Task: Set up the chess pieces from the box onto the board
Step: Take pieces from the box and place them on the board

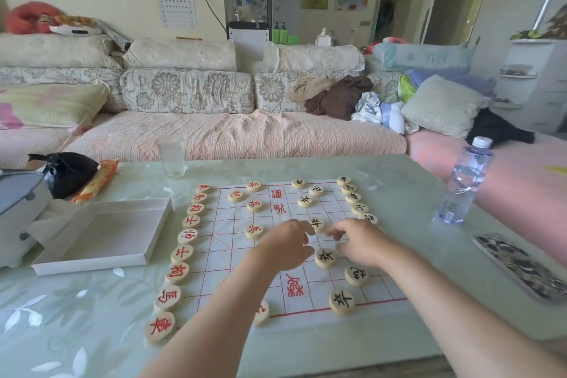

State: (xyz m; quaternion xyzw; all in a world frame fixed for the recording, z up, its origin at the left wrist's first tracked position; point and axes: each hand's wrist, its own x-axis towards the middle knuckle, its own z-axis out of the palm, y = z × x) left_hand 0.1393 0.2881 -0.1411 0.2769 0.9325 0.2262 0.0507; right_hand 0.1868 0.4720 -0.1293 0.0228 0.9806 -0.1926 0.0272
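The left hand (287, 244) is held low over the board (227, 242), knuckles up and fingers curled under; whether a piece is gripped beneath them cannot be told. The right hand (360, 242) is held just beside it, its fingers (334, 233) loosely bent and parted from the thumb, with nothing seen between them. One black disc (316, 223) is seen just beyond both hands' fingertips, and whether it is touched cannot be told. A second disc (325, 258) is found in the gap between the hands, on the wrist side.

The board is spread flat on the tabletop (399, 193) under both hands and is laid crosswise. Its river band is run straight away from the person, so the two camps are faced left and right. Red pieces (182, 254) are lined up well left of the left hand along the board's left edge, the row running from near to far; a few more are dotted between that row and the hand. Black pieces (352, 197) are ranked beyond the right hand along the right edge, with others by the right wrist. All are laid flat, characters up.

The box (101, 233) is set well left of the left hand, open side up, its long side running left to right, slightly skewed. A bottle (463, 184) is stood far right of the right hand.
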